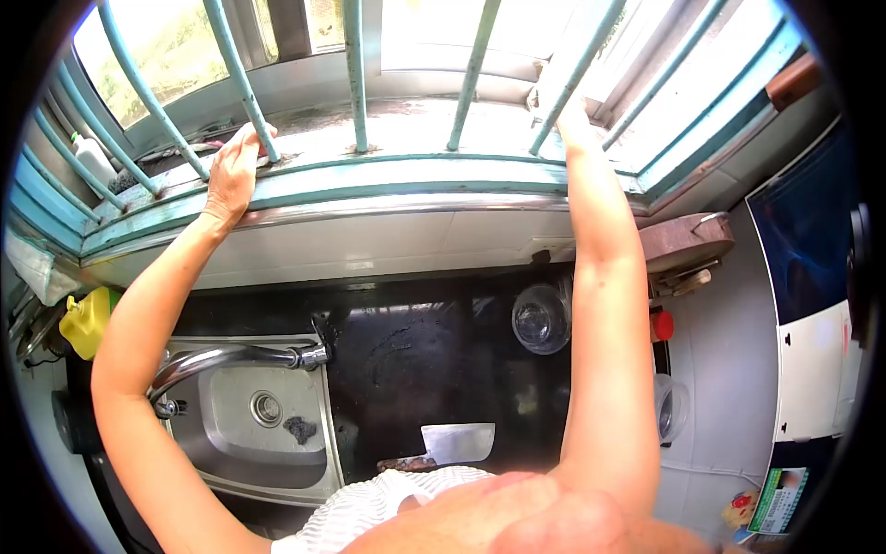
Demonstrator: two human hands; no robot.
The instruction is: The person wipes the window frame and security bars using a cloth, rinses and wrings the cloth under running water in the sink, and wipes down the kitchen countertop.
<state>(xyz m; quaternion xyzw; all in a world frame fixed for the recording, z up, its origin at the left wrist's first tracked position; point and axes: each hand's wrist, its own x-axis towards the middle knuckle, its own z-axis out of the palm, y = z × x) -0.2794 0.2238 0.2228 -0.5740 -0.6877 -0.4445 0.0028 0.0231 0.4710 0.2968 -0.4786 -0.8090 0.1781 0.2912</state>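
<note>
Your left hand (238, 171) is up at the window grille, fingers closed around a pale blue bar (234, 55) near its foot; the bar sits right in the grip. Your right hand (552, 89) is past the grille, arm through the gap between two bars, close to the window frame (498, 86). Glare washes it out, so you can't tell if it's open, closed or holding anything. Sill (406, 120) lies behind the bars, between both hands. Below your arms: sink (208, 397) with faucet (226, 355) by your left forearm, cleaver (457, 443) on the black counter (415, 369) near your shirt, glass bowl (541, 319) just beside your right forearm. Writing: small print on a green-and-white card (778, 500) at lower right, too small to read. Yellow jug (87, 323) at left: no legible label. White bottle (93, 159) behind the bars: same.
</note>
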